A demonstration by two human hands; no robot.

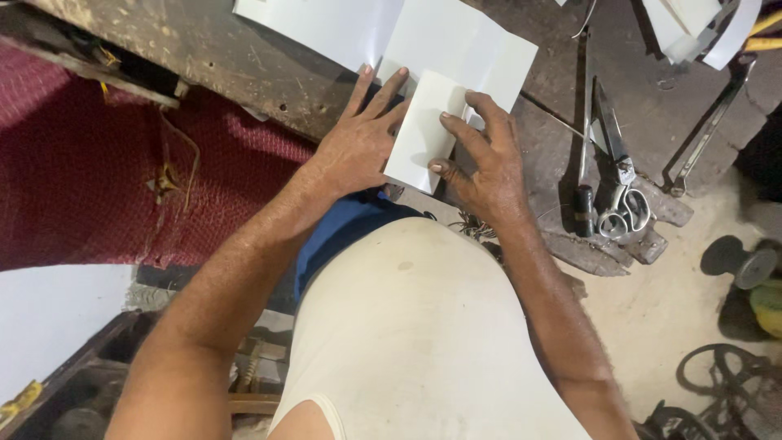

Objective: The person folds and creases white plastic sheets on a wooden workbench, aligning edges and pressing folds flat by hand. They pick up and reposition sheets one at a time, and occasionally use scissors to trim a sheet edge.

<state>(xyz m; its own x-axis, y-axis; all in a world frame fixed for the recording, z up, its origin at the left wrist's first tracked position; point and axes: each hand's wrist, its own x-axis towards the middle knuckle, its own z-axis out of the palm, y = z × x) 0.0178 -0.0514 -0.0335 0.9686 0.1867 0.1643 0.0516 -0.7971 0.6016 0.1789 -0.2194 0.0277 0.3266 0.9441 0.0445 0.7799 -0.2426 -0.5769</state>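
A small white sheet (423, 130), bent upward, lies on a dark worn workbench (228, 57) with a larger white sheet (468, 45) beneath it. My left hand (354, 143) lies flat with fingers spread, pressing on the left edge of the small sheet. My right hand (485, 155) grips the small sheet's right side, thumb under its lower edge and fingers curled over the folded flap.
Another white sheet (318, 24) lies at the top of the bench. Metal shears (615, 175) and a dark-handled tool (583, 138) rest to the right, a long metal bar (709, 126) beyond. A red woven mat (81, 163) covers the left. More white pieces (692, 24) sit top right.
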